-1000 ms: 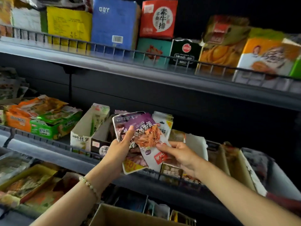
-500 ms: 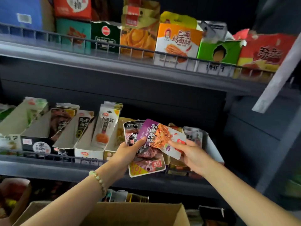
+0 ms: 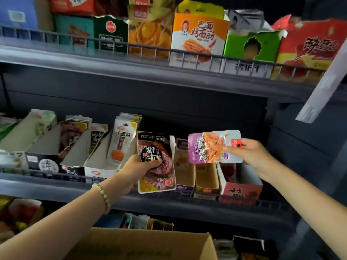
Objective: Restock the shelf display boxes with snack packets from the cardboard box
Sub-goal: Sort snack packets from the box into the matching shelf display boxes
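Left hand (image 3: pixel 139 167) at centre frame, fingers curled round a dark packet (image 3: pixel 155 158), thumb across its front; possibly more than one packet in that grip, hard to tell. Right hand (image 3: pixel 251 154) right of centre, pinching a purple packet (image 3: pixel 212 147) by its right end, held sideways just above the red display box (image 3: pixel 242 188) on the middle shelf (image 3: pixel 56 186). Packets apart. Cardboard box (image 3: pixel 142 244) at bottom centre.

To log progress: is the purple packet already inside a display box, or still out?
Out. The right hand pinches the purple packet by its edge, above the red display box.
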A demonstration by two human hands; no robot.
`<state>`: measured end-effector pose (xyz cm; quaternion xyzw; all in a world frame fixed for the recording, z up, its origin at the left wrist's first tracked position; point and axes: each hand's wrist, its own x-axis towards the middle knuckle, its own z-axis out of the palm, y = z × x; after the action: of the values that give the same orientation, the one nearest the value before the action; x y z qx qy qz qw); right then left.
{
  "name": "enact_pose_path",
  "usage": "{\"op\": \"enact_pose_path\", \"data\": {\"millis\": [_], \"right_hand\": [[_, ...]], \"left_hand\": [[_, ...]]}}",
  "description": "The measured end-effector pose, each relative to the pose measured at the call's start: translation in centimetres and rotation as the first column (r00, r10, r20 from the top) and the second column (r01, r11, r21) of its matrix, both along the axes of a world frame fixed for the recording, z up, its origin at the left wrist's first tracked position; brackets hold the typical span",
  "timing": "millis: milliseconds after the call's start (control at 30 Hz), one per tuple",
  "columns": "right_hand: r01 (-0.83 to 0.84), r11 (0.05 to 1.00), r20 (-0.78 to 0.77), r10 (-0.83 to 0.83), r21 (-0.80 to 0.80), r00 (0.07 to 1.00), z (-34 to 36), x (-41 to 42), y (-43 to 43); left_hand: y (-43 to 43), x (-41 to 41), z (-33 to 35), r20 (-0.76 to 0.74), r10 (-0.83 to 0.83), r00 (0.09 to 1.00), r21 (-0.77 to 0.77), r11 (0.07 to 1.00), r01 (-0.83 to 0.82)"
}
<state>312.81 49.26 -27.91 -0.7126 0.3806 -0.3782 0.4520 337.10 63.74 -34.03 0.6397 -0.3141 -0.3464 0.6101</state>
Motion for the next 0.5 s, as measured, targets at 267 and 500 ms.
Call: {"op": "enact_pose_path", "data": {"millis": [267, 500], "right_hand": [[-0.161, 0.987, -0.029, 0.16, -0.02, 0.987, -0.5, 13.2, 3.9], [-0.289, 0.957, -0.053, 0.288, -0.017, 0.956, -0.6, 23.8, 7.3]], "left_hand": [[10.4, 11.9, 0.9, 0.118, 0.34, 0.933, -0.038, 0.94, -0.338], [19.1, 19.3, 0.9, 0.065, 0.522, 0.851, -0.084, 0.852, -0.516]]}}
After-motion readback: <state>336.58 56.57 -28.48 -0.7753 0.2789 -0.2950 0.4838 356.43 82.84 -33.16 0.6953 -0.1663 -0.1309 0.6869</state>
